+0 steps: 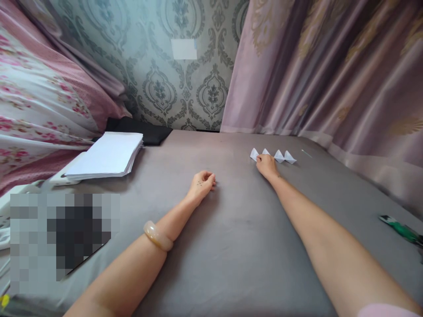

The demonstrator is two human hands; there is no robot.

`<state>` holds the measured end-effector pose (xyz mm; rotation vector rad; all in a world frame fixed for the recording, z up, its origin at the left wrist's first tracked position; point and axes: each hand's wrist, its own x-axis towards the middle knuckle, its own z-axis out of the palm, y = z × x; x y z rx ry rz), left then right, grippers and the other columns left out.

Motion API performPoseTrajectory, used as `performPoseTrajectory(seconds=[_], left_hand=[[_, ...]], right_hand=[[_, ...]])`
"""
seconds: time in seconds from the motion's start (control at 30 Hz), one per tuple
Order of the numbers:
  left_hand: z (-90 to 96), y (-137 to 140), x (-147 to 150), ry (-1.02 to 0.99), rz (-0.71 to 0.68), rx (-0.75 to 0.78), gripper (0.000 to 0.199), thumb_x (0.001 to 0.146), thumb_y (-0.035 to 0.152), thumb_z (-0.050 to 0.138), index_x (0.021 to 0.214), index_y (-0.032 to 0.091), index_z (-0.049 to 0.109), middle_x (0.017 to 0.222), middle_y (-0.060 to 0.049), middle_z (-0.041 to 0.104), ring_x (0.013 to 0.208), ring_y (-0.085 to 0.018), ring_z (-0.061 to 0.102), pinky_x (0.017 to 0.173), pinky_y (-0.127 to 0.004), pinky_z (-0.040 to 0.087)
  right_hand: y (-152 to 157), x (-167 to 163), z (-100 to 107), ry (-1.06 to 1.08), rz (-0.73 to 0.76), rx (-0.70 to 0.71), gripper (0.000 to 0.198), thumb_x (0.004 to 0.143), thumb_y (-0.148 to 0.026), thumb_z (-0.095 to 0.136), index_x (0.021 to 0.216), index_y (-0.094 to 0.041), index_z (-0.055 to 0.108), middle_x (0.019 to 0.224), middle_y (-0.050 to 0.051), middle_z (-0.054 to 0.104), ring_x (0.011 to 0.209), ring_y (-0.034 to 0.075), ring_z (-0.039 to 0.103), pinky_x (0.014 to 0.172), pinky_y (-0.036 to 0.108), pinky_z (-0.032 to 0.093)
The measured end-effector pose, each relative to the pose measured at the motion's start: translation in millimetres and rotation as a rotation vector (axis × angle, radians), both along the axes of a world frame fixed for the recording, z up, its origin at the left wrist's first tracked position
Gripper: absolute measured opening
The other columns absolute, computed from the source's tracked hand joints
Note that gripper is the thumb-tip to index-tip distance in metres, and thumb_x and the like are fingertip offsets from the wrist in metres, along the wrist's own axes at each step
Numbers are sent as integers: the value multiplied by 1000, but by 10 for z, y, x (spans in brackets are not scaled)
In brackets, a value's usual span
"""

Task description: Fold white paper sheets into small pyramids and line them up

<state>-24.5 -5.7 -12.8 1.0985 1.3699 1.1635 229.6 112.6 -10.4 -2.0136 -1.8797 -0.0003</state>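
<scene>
Several small white folded paper pieces stand in a row towards the far right of the grey sheet. My right hand (pixel 267 166) is over the left part of this row. Its thumb and fingers are pinched at the leftmost folded paper piece (pixel 254 154), and the hand partly hides the piece beside it. Farther right in the row are another folded paper (pixel 279 156) and the end one (pixel 290 157). My left hand (pixel 202 184) rests on the sheet near the middle, fingers curled in, with nothing visible in them. A pale bangle (pixel 157 236) circles the left forearm.
A thick stack of white paper (pixel 105 154) lies at the left, in front of a black cloth-like item (pixel 155 134). A green-handled tool (pixel 401 229) lies at the right edge. Curtains (pixel 297 66) and a patterned wall (pixel 185 88) bound the grey surface (pixel 231 264).
</scene>
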Motion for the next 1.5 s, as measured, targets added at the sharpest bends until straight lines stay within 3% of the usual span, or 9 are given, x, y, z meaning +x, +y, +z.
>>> performPoseTrajectory(seconds=[0.13,0.33,0.47,0.67,0.9,1.07,1.27,1.4,1.5], left_hand=[[5,-1,-2,17,-19,2,10,88,18,54,83,11,59,74,-5,62,66,-11,60,57,-19,49],[-28,14,-13,36,-37,28,10,88,16,53,81,11,59,72,-4,61,65,-11,60,58,-21,49],[-43,10,-28,43,-44,46,9,86,15,54,80,12,60,70,-4,61,64,-12,60,59,-22,49],[-49,11,-8,77,-53,66,9,85,8,51,82,11,59,69,-2,60,64,-10,59,61,-20,48],[116,-160,-118,138,-100,33,5,82,10,58,82,11,63,67,-1,64,57,-9,60,57,-20,47],[263,-227,-627,216,-61,164,13,86,15,51,90,10,63,68,-2,64,54,-7,57,50,-17,40],[435,-188,-1593,509,280,409,19,82,18,53,92,10,67,70,-3,67,65,-10,59,67,-22,46],[583,-247,-2157,798,458,331,29,78,27,58,98,9,69,94,-9,71,86,-18,63,83,-28,48],[655,-314,-2414,900,495,211,40,75,35,61,105,8,67,109,-13,69,100,-23,62,91,-32,46]], right_hand=[[32,16,-6,20,7,4,31,89,-18,45,99,-14,73,103,17,72,98,24,65,81,29,44],[-244,-14,-26,53,80,61,42,88,-13,42,127,-7,57,108,19,69,104,26,63,91,35,45],[-690,-184,-74,58,255,56,37,86,-15,49,121,-11,61,111,16,66,103,23,62,95,35,44],[-1269,-744,-69,93,555,28,26,89,-20,52,109,-16,67,109,10,67,102,18,61,95,29,44],[-1545,-1013,-179,130,727,99,29,94,-23,44,105,-15,70,111,12,66,106,23,56,97,35,44],[-1425,-986,-260,105,754,145,31,93,-27,43,102,-15,70,109,12,66,102,26,57,93,40,47],[-1418,-994,-262,90,771,163,32,93,-29,42,102,-15,69,107,11,66,97,26,57,90,42,48],[-1427,-1002,-254,76,752,157,32,92,-29,42,102,-15,69,107,10,66,98,26,56,88,41,48],[-1422,-1009,-259,79,736,154,31,91,-29,43,101,-16,69,109,9,66,98,26,56,88,40,48]])
